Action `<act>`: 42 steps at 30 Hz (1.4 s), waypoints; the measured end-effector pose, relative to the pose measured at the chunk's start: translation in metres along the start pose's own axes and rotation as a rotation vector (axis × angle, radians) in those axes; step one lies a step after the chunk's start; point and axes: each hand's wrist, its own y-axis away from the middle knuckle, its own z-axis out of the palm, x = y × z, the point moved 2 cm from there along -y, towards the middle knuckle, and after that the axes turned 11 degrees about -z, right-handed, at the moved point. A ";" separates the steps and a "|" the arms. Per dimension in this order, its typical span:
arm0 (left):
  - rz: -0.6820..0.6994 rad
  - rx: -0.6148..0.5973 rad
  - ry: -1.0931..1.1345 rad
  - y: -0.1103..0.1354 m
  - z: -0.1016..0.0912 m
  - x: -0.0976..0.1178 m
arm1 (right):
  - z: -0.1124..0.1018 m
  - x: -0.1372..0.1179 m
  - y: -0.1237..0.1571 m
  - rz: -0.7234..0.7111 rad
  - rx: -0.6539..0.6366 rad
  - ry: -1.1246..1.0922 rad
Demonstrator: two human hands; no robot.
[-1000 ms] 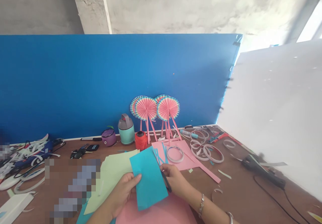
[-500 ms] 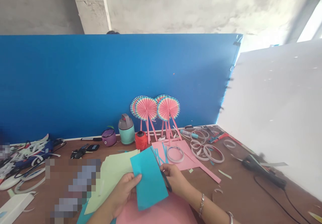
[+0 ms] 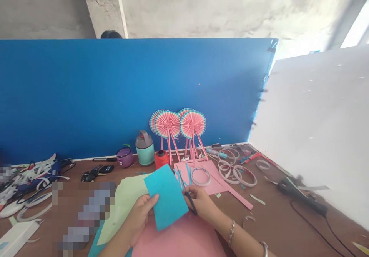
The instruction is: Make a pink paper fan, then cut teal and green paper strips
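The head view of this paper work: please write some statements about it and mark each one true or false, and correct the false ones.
1. The left hand holds a turquoise paper sheet. True.
2. The right hand holds a pen. False: it holds dark scissors.
3. Pink paper fans stand in front of the blue board. True.
4. A bracelet is on the left wrist. False: the bracelet is on the right wrist.
5. A pale ring lies on a pink paper sheet. True.
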 end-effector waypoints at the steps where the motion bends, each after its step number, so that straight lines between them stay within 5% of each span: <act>1: 0.027 0.044 0.017 0.000 -0.002 0.003 | 0.000 -0.004 0.001 -0.002 -0.011 0.014; 9: 0.176 0.293 0.093 0.002 -0.021 0.019 | 0.004 -0.030 0.013 0.047 -0.199 0.075; 42: 0.161 0.255 0.042 0.001 -0.017 0.014 | 0.004 -0.031 0.018 0.028 -0.262 0.132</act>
